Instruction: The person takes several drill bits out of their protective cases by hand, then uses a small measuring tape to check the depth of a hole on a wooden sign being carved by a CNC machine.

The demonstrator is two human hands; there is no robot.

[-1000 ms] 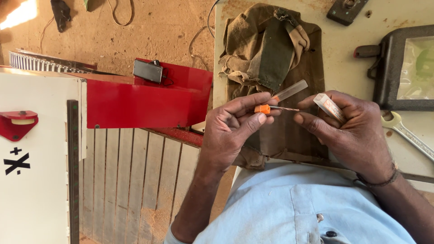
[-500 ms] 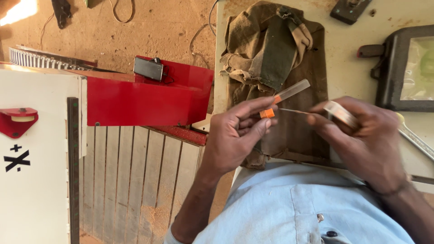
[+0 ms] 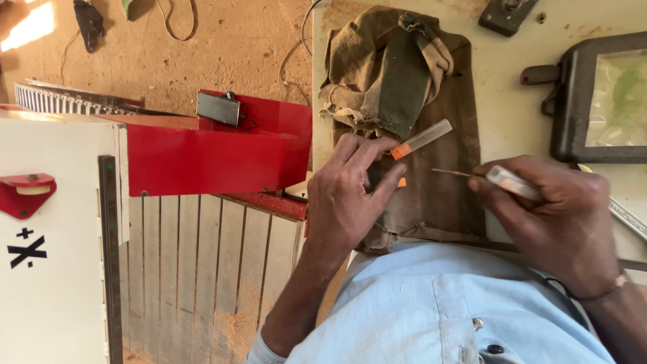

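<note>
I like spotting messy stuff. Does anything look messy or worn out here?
Yes. The brown cloth on the white table is crumpled and frayed at its edge, sawdust lies on the floor lower left, and the tabletop is stained.

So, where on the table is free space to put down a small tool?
The pale table is bare between the brown cloth and the black tray, below the small dark block. It is crowded lower down: the left hand and right hand work over the cloth.
</note>
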